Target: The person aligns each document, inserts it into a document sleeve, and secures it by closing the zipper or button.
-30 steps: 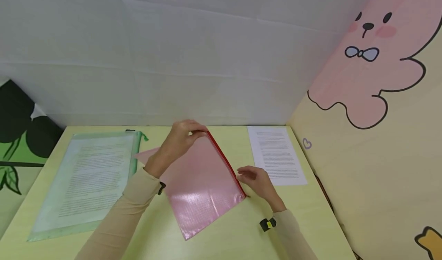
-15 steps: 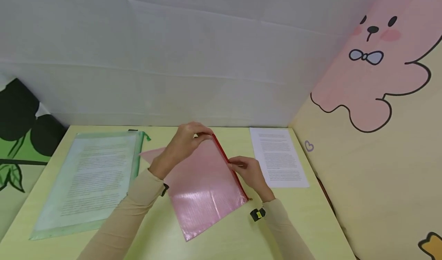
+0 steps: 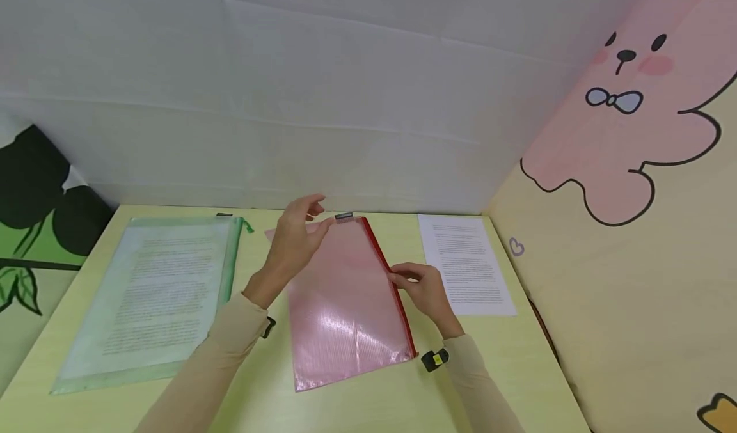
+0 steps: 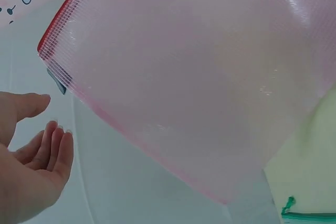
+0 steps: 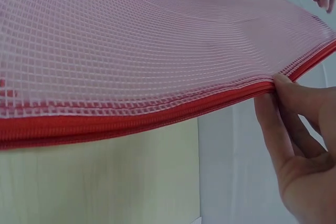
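A pink mesh zip pouch [image 3: 345,299] with a red zipper [image 3: 377,247] is held up off the table at the middle of the head view. My right hand [image 3: 423,292] pinches its zipper edge between thumb and fingers, also plain in the right wrist view. My left hand [image 3: 290,244] is by the pouch's far edge, near a small grey tab [image 3: 343,217]. In the left wrist view a gap separates this left hand [image 4: 37,156] from the pouch; its fingers curve loosely around nothing.
To the left lies a green zip pouch [image 3: 229,273] with a printed sheet [image 3: 161,286] showing through it. A loose printed page [image 3: 467,263] lies at the table's back right. A white wall [image 3: 345,100] rises behind the table, and a decorated wall [image 3: 610,292] borders the right.
My right hand came in from the right and took hold of the zipper edge. My left hand has let go of the far corner, uncovering the grey tab. The pouch has turned slightly.
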{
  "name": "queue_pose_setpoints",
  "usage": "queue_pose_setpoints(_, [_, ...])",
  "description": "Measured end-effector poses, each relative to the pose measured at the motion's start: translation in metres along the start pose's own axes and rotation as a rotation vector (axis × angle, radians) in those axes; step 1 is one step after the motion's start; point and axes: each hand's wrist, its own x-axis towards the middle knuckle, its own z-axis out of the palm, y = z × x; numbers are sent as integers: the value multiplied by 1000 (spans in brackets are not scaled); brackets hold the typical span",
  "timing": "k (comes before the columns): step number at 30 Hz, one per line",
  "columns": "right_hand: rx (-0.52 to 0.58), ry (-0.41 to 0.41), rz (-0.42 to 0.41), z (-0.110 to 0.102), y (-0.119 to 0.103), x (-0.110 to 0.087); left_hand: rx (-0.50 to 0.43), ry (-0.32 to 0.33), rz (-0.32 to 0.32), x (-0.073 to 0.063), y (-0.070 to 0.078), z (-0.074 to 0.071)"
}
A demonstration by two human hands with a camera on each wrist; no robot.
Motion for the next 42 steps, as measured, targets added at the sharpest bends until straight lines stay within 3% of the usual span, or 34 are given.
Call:
queue_pose_setpoints(8, [61, 29, 34, -7, 9, -6, 34, 129, -203, -37, -35, -3])
queue_pose_setpoints(13, [71, 30, 46, -9, 13, -9, 50, 152, -337, -57, -52, -2])
queue_pose_setpoints(16, [101, 36, 55, -11, 14, -11, 65, 77, -422, -67, -60, 0])
queue_pose_setpoints(21, [194, 58, 78, -13, 15, -15, 96, -184, -544, -83, -70, 3])
queue_pose_setpoints(24, [243, 65, 85, -12, 18, -16, 77, -280, -580, -90, -75, 5])
queue_pose_setpoints(26, [269, 68, 89, -11, 21, -17, 59, -295, -597, -94, -79, 6])
queue_pose_setpoints(33, [316, 83, 206, -5, 27, -13, 50, -201, -625, -99, -90, 5])
queue_pose_setpoints(42, [272, 103, 361, 24, 35, 8, 82, -198, -631, -78, -113, -5])
